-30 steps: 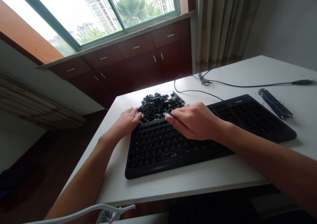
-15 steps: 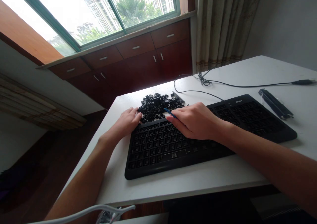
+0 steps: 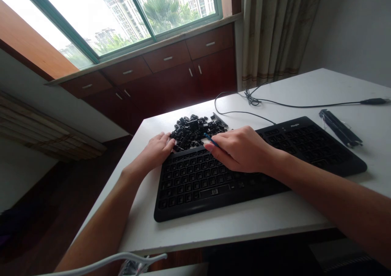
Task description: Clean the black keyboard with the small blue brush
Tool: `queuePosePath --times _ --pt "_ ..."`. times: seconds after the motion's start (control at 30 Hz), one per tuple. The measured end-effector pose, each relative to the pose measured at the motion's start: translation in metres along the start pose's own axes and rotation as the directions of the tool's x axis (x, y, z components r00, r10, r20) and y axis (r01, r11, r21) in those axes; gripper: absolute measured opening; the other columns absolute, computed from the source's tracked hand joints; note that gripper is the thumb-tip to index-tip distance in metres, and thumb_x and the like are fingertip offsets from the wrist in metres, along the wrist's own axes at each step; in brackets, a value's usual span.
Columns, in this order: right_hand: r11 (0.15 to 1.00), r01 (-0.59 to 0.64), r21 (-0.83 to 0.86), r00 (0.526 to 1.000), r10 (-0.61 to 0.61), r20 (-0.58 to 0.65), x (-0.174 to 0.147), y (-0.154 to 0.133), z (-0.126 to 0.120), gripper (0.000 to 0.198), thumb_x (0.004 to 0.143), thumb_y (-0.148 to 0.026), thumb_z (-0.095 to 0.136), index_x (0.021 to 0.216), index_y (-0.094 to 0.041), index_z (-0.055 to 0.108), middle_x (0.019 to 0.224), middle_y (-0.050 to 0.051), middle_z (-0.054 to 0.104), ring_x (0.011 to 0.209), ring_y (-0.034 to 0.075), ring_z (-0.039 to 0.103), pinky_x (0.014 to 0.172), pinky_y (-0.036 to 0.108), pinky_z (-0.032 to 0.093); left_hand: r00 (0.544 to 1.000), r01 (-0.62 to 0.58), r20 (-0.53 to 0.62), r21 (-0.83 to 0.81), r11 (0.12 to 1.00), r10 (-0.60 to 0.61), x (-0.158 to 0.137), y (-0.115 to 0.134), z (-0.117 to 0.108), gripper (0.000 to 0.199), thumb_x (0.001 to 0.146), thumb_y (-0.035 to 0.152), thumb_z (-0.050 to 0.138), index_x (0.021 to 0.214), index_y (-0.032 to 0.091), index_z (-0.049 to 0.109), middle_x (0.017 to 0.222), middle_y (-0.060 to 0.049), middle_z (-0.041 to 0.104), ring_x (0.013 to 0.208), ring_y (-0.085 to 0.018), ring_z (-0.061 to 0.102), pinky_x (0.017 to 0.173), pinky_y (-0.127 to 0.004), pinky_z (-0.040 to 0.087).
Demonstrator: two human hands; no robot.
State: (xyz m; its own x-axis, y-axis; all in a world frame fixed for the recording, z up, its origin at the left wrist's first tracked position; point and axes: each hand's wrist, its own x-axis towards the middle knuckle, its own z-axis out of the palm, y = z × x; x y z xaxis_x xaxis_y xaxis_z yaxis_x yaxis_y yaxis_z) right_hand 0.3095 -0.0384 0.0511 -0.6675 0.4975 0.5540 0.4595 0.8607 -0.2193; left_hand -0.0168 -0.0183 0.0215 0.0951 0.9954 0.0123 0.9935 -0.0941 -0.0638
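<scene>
A black keyboard (image 3: 189,182) with its keycaps off, showing rows of bare square sockets, lies tilted across the white table. Behind its upper left edge is a heap of loose black keycaps (image 3: 192,125). My left hand (image 3: 157,149) rests with fingers stretched at the left side of the heap, by the keyboard's top left corner. Over the keyboard's middle, my right hand (image 3: 241,150) grips a thin blue stick-like tool (image 3: 210,139) between thumb and fingers. The tool's tip points up and left toward the heap; its other end is hidden in the hand.
A black cable (image 3: 253,99) runs from the keyboard's back to a plug at the far right. Beside the keyboard's right end lies a long dark plastic piece (image 3: 340,127). A white curved rod (image 3: 122,257) crosses below the table's (image 3: 244,223) front edge.
</scene>
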Motion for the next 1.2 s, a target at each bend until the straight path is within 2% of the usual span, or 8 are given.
queuePosePath --times 0.13,0.27,0.43,0.6,0.8,1.2 --pt "1.0 0.0 0.02 1.0 0.0 0.012 0.0 0.0 -0.002 0.047 0.104 -0.044 0.031 0.075 -0.016 0.057 0.064 -0.002 0.057 0.053 0.008 0.041 0.053 0.027 0.019 1.0 0.003 -0.002 -0.001 1.0 -0.003 -0.001 0.001 -0.001 0.062 0.098 0.045 0.025 0.144 0.01 0.048 0.144 -0.018 0.054 0.141 -0.033 0.041 0.112 -0.049 0.037" --pt "1.0 -0.003 0.023 1.0 0.003 0.019 0.001 -0.001 -0.003 0.048 0.104 -0.044 0.03 0.075 -0.016 0.057 0.064 -0.002 0.058 0.053 0.008 0.04 0.053 0.027 0.019 1.0 0.014 0.017 0.009 1.0 -0.014 0.0 0.0 -0.001 0.065 0.098 0.046 0.023 0.144 0.006 0.047 0.147 -0.019 0.052 0.142 -0.032 0.039 0.114 -0.046 0.035" --pt "1.0 -0.01 0.0 1.0 0.01 0.013 0.0 0.0 -0.001 0.048 0.104 -0.042 0.03 0.075 -0.016 0.058 0.064 -0.001 0.059 0.053 0.008 0.041 0.053 0.028 0.017 0.999 -0.049 -0.017 0.022 0.999 0.05 0.0 -0.004 0.003 0.06 0.097 0.042 0.028 0.144 0.01 0.047 0.145 -0.018 0.054 0.14 -0.034 0.04 0.112 -0.051 0.036" --pt "0.999 -0.029 -0.041 1.0 0.03 0.006 0.0 0.0 0.0 0.047 0.105 -0.042 0.03 0.076 -0.017 0.058 0.065 -0.001 0.06 0.053 0.009 0.042 0.053 0.028 0.017 0.999 -0.052 -0.013 0.026 0.998 0.053 0.0 -0.009 0.006 0.06 0.097 0.042 0.027 0.143 0.009 0.048 0.145 -0.019 0.053 0.14 -0.034 0.041 0.112 -0.049 0.037" --pt "0.998 -0.035 -0.047 0.999 0.036 0.022 0.0 0.0 0.001 0.047 0.105 -0.042 0.029 0.077 -0.017 0.058 0.066 -0.001 0.062 0.054 0.009 0.045 0.054 0.028 0.017 0.994 -0.108 -0.027 0.057 0.993 0.109 0.0 -0.015 0.01 0.054 0.094 0.04 0.034 0.138 0.016 0.054 0.143 -0.015 0.055 0.14 -0.034 0.04 0.112 -0.05 0.036" --pt "0.998 -0.042 -0.048 0.998 0.044 0.042 0.0 -0.001 0.0 0.05 0.105 -0.043 0.028 0.076 -0.016 0.059 0.065 -0.001 0.062 0.053 0.009 0.044 0.053 0.028 0.016 0.999 -0.035 0.037 0.048 0.998 0.033 0.001 -0.008 0.004 0.061 0.095 0.043 0.028 0.141 0.01 0.05 0.148 -0.017 0.051 0.144 -0.034 0.035 0.115 -0.047 0.033"
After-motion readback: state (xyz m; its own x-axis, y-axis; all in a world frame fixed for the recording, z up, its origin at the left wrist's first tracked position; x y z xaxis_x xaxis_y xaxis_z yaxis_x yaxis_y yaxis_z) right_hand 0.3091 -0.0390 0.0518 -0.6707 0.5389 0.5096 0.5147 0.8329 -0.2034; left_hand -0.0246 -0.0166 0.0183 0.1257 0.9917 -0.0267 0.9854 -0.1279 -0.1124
